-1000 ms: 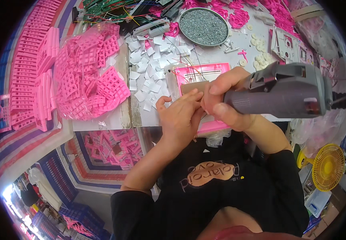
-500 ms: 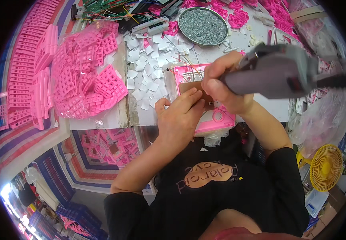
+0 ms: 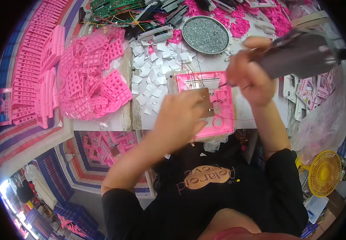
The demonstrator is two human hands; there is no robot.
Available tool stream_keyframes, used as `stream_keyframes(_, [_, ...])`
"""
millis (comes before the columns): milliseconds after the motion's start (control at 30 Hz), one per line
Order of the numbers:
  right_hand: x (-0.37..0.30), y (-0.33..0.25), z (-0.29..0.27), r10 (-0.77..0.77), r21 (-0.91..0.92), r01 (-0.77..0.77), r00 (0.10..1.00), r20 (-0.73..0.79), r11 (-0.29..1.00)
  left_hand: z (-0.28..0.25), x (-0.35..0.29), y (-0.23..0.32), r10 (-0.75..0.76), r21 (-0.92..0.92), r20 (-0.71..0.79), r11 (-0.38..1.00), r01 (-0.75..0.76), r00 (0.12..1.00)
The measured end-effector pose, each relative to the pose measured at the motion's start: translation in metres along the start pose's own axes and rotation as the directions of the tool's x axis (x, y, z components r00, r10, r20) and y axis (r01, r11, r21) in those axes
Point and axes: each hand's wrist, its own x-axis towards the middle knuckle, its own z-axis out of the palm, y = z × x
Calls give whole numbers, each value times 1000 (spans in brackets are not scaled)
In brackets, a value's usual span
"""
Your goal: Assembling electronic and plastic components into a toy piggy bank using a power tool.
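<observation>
A dark grey electric screwdriver (image 3: pixel 301 56) is gripped in my right hand (image 3: pixel 251 76), its thin bit pointing left over a pink plastic housing (image 3: pixel 227 108). Inside that housing, a brown circuit board (image 3: pixel 205 102) lies flat, with thin wires running out around it. My left hand (image 3: pixel 177 120) is smeared by motion at the board's left side, thumb apart from the fingers. Nothing shows between them, and whether the fingertips touch the board I cannot tell.
A round metal dish of small screws (image 3: pixel 205 35) stands beyond the housing. White square pieces (image 3: pixel 153 80) are scattered to its left, beside a clear bag of pink keypads (image 3: pixel 93 76). Green circuit boards (image 3: pixel 115 8) lie at the back; a yellow fan (image 3: pixel 325 174) is at lower right.
The screwdriver and my right hand have moved right, off the brown board. My left hand has drawn back left and lower from pressing on it, uncovering more of the board.
</observation>
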Motion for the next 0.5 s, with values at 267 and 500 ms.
stream_keyframes(267, [23,-28,-13,-114,-144,120,992,49,982,-3,182,-83,153,544,-268,839,19,951])
stream_keyframes(500, [-1,-24,-27,-113,-158,116,993,30,981,8,198,-83,194,555,-156,828,-76,968])
